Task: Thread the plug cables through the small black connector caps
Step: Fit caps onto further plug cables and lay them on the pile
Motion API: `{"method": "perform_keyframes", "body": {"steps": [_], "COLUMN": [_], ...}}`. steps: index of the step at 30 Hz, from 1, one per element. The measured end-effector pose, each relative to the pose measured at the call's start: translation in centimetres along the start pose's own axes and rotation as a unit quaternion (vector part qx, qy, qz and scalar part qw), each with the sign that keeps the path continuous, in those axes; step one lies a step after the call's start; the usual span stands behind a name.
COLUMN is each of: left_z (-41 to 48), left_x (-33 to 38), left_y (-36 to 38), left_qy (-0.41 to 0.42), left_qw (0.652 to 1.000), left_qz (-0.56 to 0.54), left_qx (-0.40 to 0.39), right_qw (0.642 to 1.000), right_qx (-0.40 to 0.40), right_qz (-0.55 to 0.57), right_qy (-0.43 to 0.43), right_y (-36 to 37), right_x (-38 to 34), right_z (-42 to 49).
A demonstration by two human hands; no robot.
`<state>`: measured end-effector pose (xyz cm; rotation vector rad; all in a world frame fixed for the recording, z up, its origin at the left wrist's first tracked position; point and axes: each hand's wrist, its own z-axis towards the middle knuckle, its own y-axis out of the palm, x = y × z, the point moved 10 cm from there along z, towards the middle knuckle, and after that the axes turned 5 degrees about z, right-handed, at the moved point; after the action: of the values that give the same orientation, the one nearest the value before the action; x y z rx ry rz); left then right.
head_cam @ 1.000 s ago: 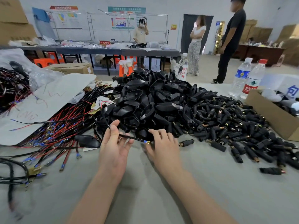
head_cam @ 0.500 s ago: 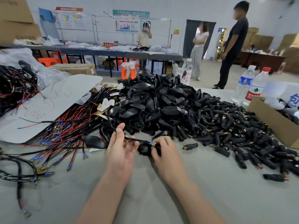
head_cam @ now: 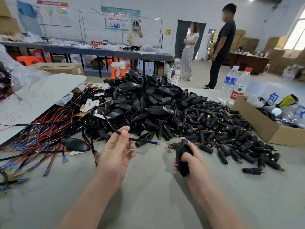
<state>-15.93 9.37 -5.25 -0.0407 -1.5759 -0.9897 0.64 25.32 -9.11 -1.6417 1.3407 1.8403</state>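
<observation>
The hands are apart above the near middle of the desk (head_cam: 148, 199). The left hand (head_cam: 115, 152) pinches a black cable (head_cam: 143, 140), whose free tip is just short of the black connector cap (head_cam: 181, 151) gripped by the right hand (head_cam: 192, 161). More caps (head_cam: 148, 103) are heaped behind.

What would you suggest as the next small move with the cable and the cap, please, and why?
Probably bring the cable tip across to the black cap and line it up with the cap's opening: the left hand pinches the cable, the right hand grips the cap, and the tip is not yet inside it.
</observation>
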Motion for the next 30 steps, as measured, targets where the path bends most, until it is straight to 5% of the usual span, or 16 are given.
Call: {"method": "perform_keyframes", "body": {"steps": [5,10,17,30], "left_z": [0.1,0.0,-1.5,-1.8], "left_x": [-0.8,-0.9,0.1,-0.3], "left_y": [-0.2,-0.8,1.1,1.3], "left_qy": [0.0,0.028,0.114,0.135], "left_qw": [1.0,0.988,0.937,0.912], "left_qz": [0.025,0.151,0.33,0.388], "left_qx": [-0.002,0.032,0.011,-0.001], "right_qw": [0.987,0.924,0.913,0.919], "right_qx": [-0.055,-0.062,-0.011,-0.044], "right_qz": [0.113,0.334,0.362,0.369], "right_qy": [0.1,0.174,0.185,0.132], "right_y": [2.4,4.6,3.2,3.4], "right_x": [2.1,3.0,3.6,2.2], "right_z": [0.5,0.2,0.8,0.6]}}
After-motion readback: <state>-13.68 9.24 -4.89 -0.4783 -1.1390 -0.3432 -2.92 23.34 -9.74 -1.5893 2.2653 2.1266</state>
